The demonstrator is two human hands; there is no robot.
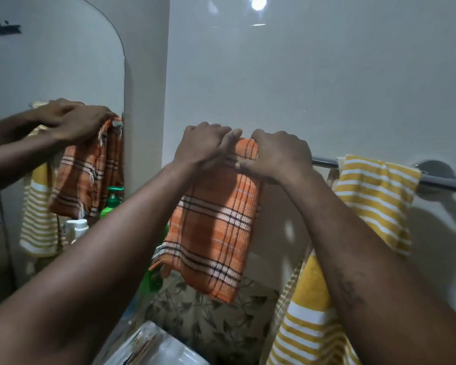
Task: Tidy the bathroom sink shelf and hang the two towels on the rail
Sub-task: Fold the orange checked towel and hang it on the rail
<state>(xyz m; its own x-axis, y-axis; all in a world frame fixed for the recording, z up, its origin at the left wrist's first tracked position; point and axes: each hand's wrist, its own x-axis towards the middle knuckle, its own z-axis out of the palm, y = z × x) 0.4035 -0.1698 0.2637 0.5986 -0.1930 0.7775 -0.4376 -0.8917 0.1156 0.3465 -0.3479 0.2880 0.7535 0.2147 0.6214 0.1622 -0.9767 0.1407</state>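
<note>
An orange plaid towel [216, 227] hangs over the chrome rail [325, 162] on the white wall. My left hand [203, 146] and my right hand [277, 156] sit side by side on the rail, both gripping the towel's top fold. To the right, a yellow and white striped towel [374, 196] is draped over the same rail and hangs down past my right forearm. The rail's left part is hidden under my hands and the orange towel.
A mirror [50, 75] at the left reflects my hands and both towels. A green pump bottle [112, 201] and a white bottle [77, 227] stand by the mirror. Below lies a leaf-patterned surface [208, 320] with a clear plastic packet [156, 346]. The rail bracket [437, 172] is at the right.
</note>
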